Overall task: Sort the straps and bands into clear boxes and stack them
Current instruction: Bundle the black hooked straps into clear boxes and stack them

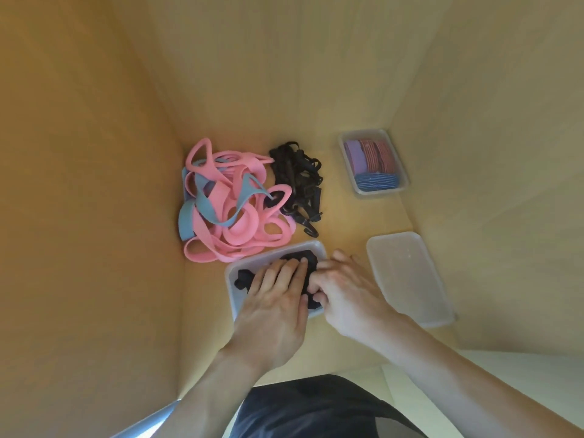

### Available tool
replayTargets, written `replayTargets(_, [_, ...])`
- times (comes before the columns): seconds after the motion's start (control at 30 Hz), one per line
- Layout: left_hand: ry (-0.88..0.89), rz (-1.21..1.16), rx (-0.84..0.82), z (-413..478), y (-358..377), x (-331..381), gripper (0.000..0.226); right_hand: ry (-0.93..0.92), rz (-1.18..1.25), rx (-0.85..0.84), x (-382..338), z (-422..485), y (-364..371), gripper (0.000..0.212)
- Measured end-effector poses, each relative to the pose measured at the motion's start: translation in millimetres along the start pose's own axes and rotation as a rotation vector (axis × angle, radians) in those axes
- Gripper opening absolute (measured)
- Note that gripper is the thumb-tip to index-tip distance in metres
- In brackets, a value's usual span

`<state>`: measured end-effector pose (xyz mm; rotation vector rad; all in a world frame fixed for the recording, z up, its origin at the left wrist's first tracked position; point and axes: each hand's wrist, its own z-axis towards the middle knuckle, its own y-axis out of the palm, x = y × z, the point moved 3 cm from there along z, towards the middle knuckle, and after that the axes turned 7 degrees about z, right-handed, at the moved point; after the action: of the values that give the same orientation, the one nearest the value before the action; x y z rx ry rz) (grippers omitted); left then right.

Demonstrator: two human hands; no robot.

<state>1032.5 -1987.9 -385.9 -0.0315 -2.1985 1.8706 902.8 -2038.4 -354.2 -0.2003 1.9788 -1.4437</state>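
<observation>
Nearest, a bit of dark clothing point(316, 409) can be seen at the bottom edge, with both bare forearms reaching away from it into a wooden compartment.

A clear box point(231, 281) sits on the wooden floor point(347, 222) just past that, and a dark bundle point(305, 257) of straps is packed inside it. The left hand point(278, 298) is laid flat on the bundle, fingers straight and pressing down, nothing gripped. The right hand point(344, 295) is at the box's right end, with its fingers curled in and the bundle's near right edge pinched. A fair amount of the box is hidden under the two hands, so how full it is can't really be told.

An empty clear box point(407, 276) is parked just right of the right hand, close to the right wall.

Further back on the left, a messy heap of pink bands point(240, 229) is piled against the left wall point(94, 216), nearly touching the far left corner of the near box. A few blue bands point(202, 200) are tangled through it. Right beside the heap, some loose black straps point(297, 178) with hooks are bunched up, touching the pink ones.

Farthest back on the right, another clear box point(379, 192) is tucked in the corner, filled with folded bands point(376, 159) in purple, red stripes and blue.
</observation>
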Motion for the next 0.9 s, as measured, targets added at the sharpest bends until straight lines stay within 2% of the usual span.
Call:
replayTargets(0.23, [-0.019, 0.047, -0.105, -6.5, 2.4, 4.0, 0.074, -0.076, -0.043, -0.012, 0.0, 4.3, 5.7, 0.014])
replayTargets(0.37, [-0.007, 0.109, -0.102, -13.0, 6.9, 5.6, 0.079, -0.130, 0.078, -0.025, 6.8, -11.1, 3.7, 0.019])
replayTargets(0.5, [0.000, 0.136, -0.091, -12.0, 11.5, 4.3, 0.081, -0.105, 0.337, 0.113, 17.9, -38.3, -0.1, 0.022])
replayTargets(0.6, [-0.020, 0.126, -0.074, -11.1, 10.5, 4.0, 0.080, 0.010, 0.419, 0.320, 36.2, -53.2, -0.4, 0.016])
replayTargets(0.67, [-0.048, 0.098, -0.052, -9.2, 8.8, 5.6, 0.080, 0.189, 0.397, 0.394, 56.9, -57.7, 3.5, 0.017])
replayTargets(0.77, [-0.081, 0.094, -0.040, -7.1, 8.4, 8.6, 0.081, 0.471, 0.224, 0.306, 87.7, -60.1, 13.1, 0.011])
replayTargets(0.9, [-0.087, 0.132, -0.039, -6.5, 10.2, 8.4, 0.079, 0.572, 0.048, 0.242, 103.6, -62.3, 19.5, 0.023])
